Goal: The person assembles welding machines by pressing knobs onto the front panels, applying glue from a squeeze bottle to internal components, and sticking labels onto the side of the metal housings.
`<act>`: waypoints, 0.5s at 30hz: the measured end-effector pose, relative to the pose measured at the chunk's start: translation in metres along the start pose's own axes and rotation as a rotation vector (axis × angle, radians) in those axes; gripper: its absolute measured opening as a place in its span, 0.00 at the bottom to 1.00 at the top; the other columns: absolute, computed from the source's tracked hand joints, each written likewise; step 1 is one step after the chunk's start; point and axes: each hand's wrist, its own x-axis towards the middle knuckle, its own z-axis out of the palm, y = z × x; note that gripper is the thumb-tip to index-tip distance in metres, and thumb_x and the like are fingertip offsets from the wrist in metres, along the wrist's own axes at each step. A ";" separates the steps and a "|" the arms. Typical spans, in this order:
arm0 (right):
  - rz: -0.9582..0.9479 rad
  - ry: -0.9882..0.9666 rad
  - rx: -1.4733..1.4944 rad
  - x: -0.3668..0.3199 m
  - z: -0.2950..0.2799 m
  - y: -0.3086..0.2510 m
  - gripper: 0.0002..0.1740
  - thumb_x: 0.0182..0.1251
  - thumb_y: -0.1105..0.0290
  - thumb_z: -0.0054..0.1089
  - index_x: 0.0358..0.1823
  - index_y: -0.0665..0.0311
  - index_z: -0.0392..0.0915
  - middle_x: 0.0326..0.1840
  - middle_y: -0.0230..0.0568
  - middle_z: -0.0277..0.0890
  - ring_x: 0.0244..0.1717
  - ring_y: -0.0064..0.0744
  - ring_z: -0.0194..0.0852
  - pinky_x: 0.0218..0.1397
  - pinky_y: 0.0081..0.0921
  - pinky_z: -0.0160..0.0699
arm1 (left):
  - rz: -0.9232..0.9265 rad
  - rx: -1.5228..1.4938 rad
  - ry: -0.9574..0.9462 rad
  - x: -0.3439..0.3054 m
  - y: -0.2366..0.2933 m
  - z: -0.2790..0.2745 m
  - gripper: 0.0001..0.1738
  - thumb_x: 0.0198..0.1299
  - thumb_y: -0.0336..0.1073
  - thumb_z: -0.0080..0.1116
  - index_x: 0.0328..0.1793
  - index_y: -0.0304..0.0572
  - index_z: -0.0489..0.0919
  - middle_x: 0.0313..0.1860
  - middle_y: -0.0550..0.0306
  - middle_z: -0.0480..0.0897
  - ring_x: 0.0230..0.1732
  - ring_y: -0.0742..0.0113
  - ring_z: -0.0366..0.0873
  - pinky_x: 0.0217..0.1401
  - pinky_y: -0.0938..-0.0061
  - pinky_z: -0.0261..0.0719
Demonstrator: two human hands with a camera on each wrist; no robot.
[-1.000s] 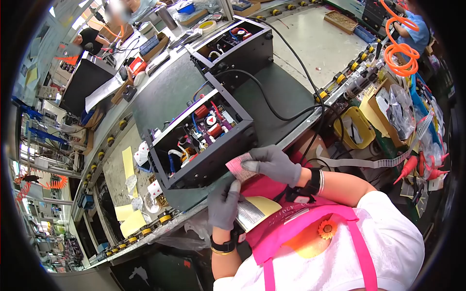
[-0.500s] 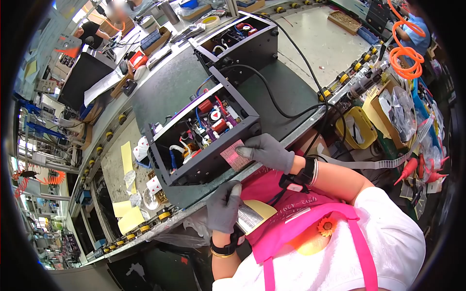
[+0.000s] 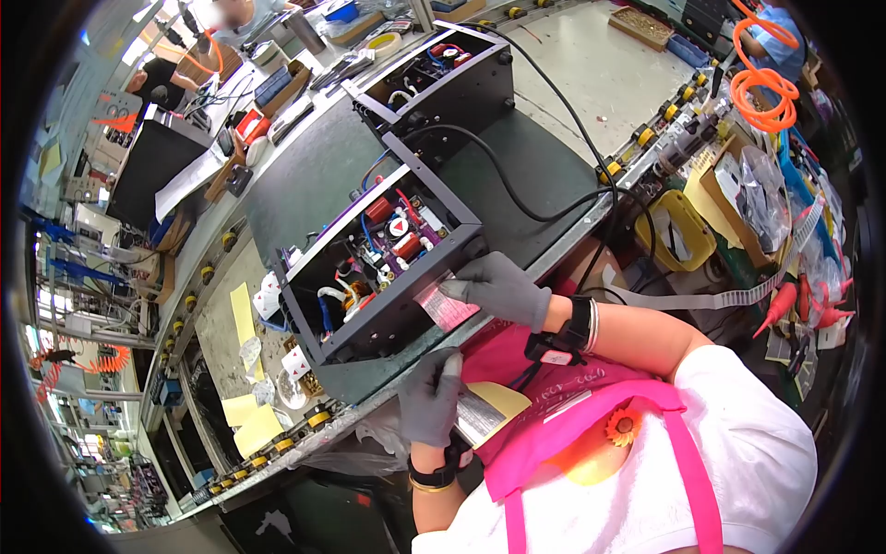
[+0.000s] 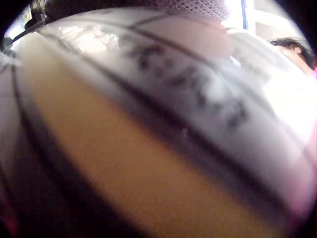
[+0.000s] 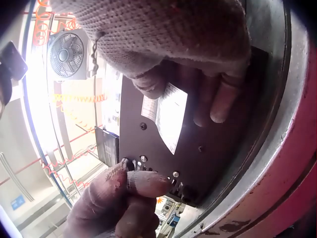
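Note:
My right hand (image 3: 503, 288), in a grey glove, pinches a small pinkish-silver label (image 3: 445, 305) at the lower right side of a black open-topped case (image 3: 383, 297). In the right wrist view the label (image 5: 171, 119) lies over the case's dark panel (image 5: 198, 168), a corner under the thumb of my right hand (image 5: 173, 44). Below it in the head view, my left hand (image 3: 431, 399) grips a sheet with a yellow backing (image 3: 498, 402), close to the apron. That sheet (image 4: 148, 163) fills the left wrist view, blurred. My left hand (image 5: 121, 201) has thumb and fingertips together.
A second open case (image 3: 443, 88) stands behind, with black cables running right over the dark green mat (image 3: 526, 171). Yellow papers (image 3: 254, 425) and small parts lie left. A yellow bin (image 3: 678, 231) and bagged items sit right; orange coiled hoses hang above.
My right hand has carried the label away from my left hand to the case's side, and the label's tilt has changed. My left hand still grips the sheet near the apron.

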 end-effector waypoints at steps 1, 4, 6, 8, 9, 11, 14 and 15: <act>-0.011 0.029 -0.019 0.001 0.002 0.002 0.21 0.65 0.57 0.63 0.34 0.73 0.82 0.16 0.29 0.67 0.22 0.16 0.61 0.25 0.24 0.64 | -0.004 0.003 -0.005 0.000 -0.001 0.000 0.15 0.64 0.38 0.59 0.47 0.31 0.81 0.25 0.60 0.79 0.22 0.76 0.74 0.28 0.80 0.71; 0.018 0.017 -0.341 0.000 -0.003 -0.006 0.20 0.63 0.57 0.62 0.31 0.71 0.82 0.20 0.44 0.74 0.24 0.30 0.73 0.32 0.30 0.71 | -0.001 0.026 -0.011 -0.001 -0.004 -0.002 0.15 0.64 0.38 0.59 0.47 0.31 0.81 0.25 0.59 0.79 0.22 0.76 0.74 0.28 0.80 0.70; 0.112 -0.048 -0.451 0.000 -0.012 -0.008 0.18 0.62 0.58 0.62 0.30 0.70 0.82 0.23 0.51 0.77 0.28 0.39 0.79 0.36 0.34 0.75 | 0.020 0.058 -0.003 -0.002 -0.008 -0.004 0.15 0.64 0.38 0.59 0.47 0.31 0.81 0.24 0.59 0.79 0.22 0.76 0.74 0.28 0.80 0.70; 0.253 -0.135 -0.364 -0.003 -0.025 -0.004 0.17 0.62 0.59 0.61 0.31 0.69 0.82 0.26 0.52 0.79 0.31 0.45 0.81 0.37 0.36 0.76 | 0.030 0.079 0.002 -0.004 -0.005 -0.006 0.15 0.64 0.38 0.59 0.47 0.31 0.81 0.24 0.59 0.79 0.22 0.76 0.74 0.28 0.80 0.70; 0.103 -0.124 -0.343 -0.004 -0.027 -0.002 0.17 0.63 0.59 0.60 0.32 0.68 0.82 0.27 0.52 0.79 0.31 0.44 0.81 0.37 0.35 0.76 | 0.034 0.086 0.007 -0.004 -0.005 -0.006 0.15 0.64 0.39 0.59 0.47 0.31 0.81 0.24 0.59 0.79 0.22 0.76 0.74 0.28 0.80 0.70; -0.185 -0.101 -0.289 -0.012 -0.026 0.002 0.16 0.64 0.60 0.59 0.34 0.68 0.82 0.29 0.52 0.80 0.31 0.43 0.81 0.38 0.35 0.76 | 0.016 0.058 -0.001 -0.005 -0.008 -0.004 0.15 0.64 0.39 0.59 0.47 0.31 0.81 0.24 0.59 0.79 0.23 0.76 0.74 0.28 0.80 0.70; -0.241 -0.332 0.092 -0.003 -0.015 -0.015 0.14 0.65 0.65 0.57 0.41 0.69 0.82 0.29 0.46 0.82 0.32 0.31 0.82 0.37 0.26 0.78 | -0.003 0.027 -0.049 -0.005 -0.009 0.002 0.15 0.65 0.39 0.59 0.48 0.31 0.81 0.25 0.60 0.79 0.23 0.76 0.74 0.29 0.80 0.71; -0.202 -0.425 0.213 0.000 -0.013 -0.020 0.13 0.65 0.66 0.56 0.42 0.69 0.82 0.29 0.45 0.82 0.32 0.29 0.82 0.37 0.24 0.78 | -0.004 0.019 -0.066 -0.004 -0.008 0.004 0.15 0.65 0.38 0.59 0.48 0.31 0.81 0.25 0.60 0.79 0.24 0.76 0.74 0.29 0.80 0.71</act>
